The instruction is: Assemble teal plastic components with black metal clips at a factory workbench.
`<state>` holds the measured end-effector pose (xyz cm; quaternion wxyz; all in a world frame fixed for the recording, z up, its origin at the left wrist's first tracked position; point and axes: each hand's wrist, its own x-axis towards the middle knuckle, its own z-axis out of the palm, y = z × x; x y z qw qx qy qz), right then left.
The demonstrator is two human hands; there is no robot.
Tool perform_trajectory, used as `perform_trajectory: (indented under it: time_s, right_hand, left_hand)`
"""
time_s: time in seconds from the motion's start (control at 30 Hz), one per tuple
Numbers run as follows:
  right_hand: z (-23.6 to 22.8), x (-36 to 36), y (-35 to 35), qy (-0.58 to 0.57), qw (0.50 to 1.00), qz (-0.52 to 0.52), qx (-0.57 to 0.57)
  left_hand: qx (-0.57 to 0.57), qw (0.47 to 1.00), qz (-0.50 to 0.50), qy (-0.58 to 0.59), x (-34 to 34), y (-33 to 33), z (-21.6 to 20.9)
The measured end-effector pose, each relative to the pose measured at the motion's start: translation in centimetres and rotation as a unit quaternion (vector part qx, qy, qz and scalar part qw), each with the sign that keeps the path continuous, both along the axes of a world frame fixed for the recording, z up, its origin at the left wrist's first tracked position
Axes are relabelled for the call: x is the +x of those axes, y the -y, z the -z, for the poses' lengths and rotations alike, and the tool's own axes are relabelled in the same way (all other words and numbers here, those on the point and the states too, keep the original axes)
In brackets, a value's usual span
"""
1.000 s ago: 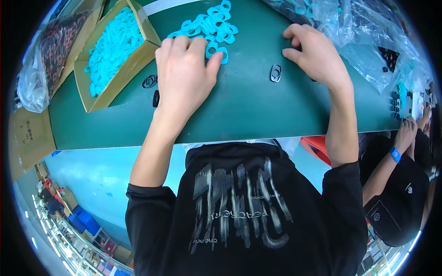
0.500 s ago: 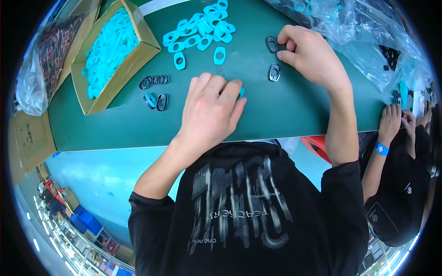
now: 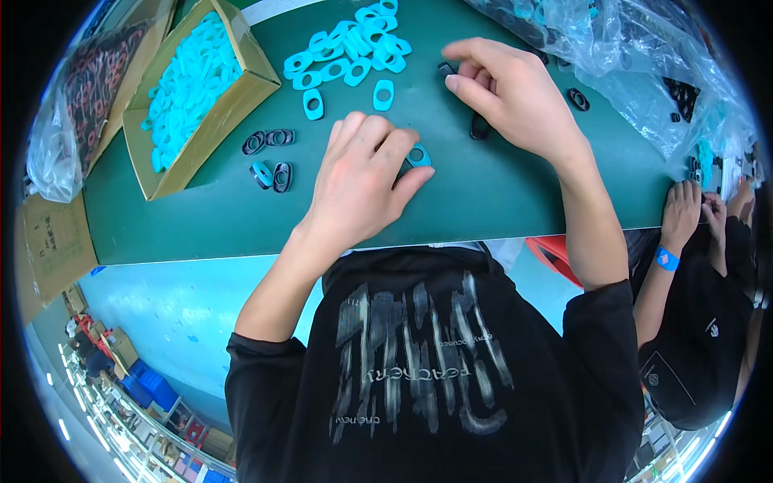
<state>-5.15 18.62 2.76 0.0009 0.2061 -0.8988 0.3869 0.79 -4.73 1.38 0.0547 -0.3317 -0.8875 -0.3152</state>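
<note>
Here, nearest the body, the left hand (image 3: 362, 173) rests low over the green table (image 3: 499, 201), its fingers bent and lying close together, with a teal ring piece (image 3: 425, 162) just at the index finger and thumb; whether they pinch it, I cannot tell. Farther out, the right hand (image 3: 519, 97) has its index finger and thumb parted, a dark piece (image 3: 445, 71) showing between their tips, though the grip on it is unclear. Another black piece (image 3: 480, 127) lies partly under that hand. To the left sit four small parts (image 3: 281, 188), three black and one with teal. Beyond are two separate teal pieces (image 3: 382, 106), then a loose teal heap (image 3: 348, 40), a filled cardboard box (image 3: 201, 133) to its left and clear plastic bags (image 3: 620, 48) at far right
</note>
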Motion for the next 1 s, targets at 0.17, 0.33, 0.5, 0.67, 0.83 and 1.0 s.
perform_trajectory:
  time_s: [0.17,0.33,0.5,0.67,0.83,1.0]
  right_hand:
    - [-0.3,-0.1,-0.7,-0.034,0.993,-0.107,-0.023]
    - [-0.7,0.7,-0.1,0.128,0.973,-0.107,-0.159]
    - [-1.1,1.8,1.4,0.188,0.946,-0.172,-0.201]
    - [-1.3,1.2,0.5,0.079,0.979,-0.149,-0.114]
    - [-2.1,-1.0,-3.6,0.000,0.993,-0.111,0.047]
    - [-1.4,-0.9,-5.1,0.031,0.987,-0.145,0.059]
  left_hand:
    - [0.002,0.999,0.018,0.029,-0.4,0.6,-0.7]
    - [0.028,0.999,-0.011,0.025,-0.4,1.7,-1.1]
    - [0.112,0.992,-0.062,0.020,1.1,0.4,-1.4]
    - [0.120,0.989,-0.081,0.031,1.4,0.3,-0.2]
    - [0.085,0.991,-0.101,0.014,1.2,-0.2,0.3]
    - [0.050,0.992,-0.113,0.035,1.0,-0.2,0.3]
